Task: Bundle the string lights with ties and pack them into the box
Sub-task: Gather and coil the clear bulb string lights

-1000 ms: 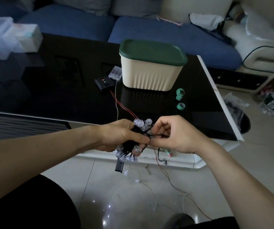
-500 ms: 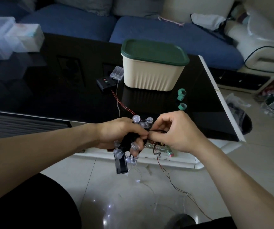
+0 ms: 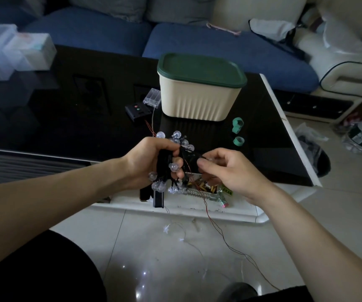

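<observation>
Head view: lidded box (image 3: 199, 95) near counter (image 3: 71, 127) right edge, two green ties (image 3: 238, 132) beside it, remote (image 3: 137, 111) left. Left hand (image 3: 151, 162) grips lights (image 3: 171, 164) bundle, upright, off front edge. Right hand (image 3: 230, 168) pinches wire (image 3: 210, 214) trailing to floor.

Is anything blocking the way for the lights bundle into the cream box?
Yes. The green lid sits closed on the cream box; the left hand holds the lights bundle below it.

1 box (image 3: 199, 99), 2 green tie rolls (image 3: 238, 132), 2 hands (image 3: 149, 162)
</observation>
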The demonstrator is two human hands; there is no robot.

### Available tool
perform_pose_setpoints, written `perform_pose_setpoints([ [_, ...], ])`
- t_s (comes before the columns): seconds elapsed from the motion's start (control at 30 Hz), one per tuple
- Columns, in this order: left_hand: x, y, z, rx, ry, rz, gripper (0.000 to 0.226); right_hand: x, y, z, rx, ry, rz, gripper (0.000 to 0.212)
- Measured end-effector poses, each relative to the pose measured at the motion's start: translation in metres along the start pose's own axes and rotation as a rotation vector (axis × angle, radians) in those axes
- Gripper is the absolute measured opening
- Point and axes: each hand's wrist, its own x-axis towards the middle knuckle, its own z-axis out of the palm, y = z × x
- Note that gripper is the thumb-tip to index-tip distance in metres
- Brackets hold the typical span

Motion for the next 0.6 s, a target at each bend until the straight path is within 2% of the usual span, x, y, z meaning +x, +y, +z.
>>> perform_pose_setpoints([
  [0.07, -0.001, 0.001, 0.000, -0.019, -0.006, 0.013, 0.019, 0.004, 0.004, 0.008, 0.075, 0.006, 0.061, 0.040],
  [0.13, -0.002, 0.002, -0.001, -0.022, -0.011, 0.016, 0.017, 0.007, 0.007, 0.019, 0.100, -0.052, 0.102, 0.059],
  [0.17, -0.002, 0.003, -0.001, -0.015, -0.013, 0.016, 0.017, 0.009, 0.009, 0.024, 0.097, -0.089, 0.111, 0.061],
  [0.2, -0.003, 0.003, -0.001, -0.003, -0.014, 0.017, 0.016, 0.011, 0.009, 0.028, 0.103, -0.111, 0.118, 0.057],
  [0.3, -0.003, 0.005, -0.001, 0.006, 0.005, 0.035, 0.016, 0.012, 0.003, 0.032, 0.215, -0.034, 0.127, 0.016],
  [0.33, -0.003, 0.005, -0.002, -0.003, 0.018, 0.045, 0.018, 0.012, 0.001, 0.031, 0.262, -0.009, 0.135, 0.008],
  [0.47, -0.003, 0.008, -0.007, -0.052, 0.054, 0.061, 0.021, 0.012, 0.001, 0.028, 0.307, -0.036, 0.195, 0.012],
  [0.6, -0.004, 0.008, -0.007, -0.049, 0.050, 0.060, 0.021, 0.012, -0.001, 0.036, 0.364, -0.074, 0.230, 0.035],
])
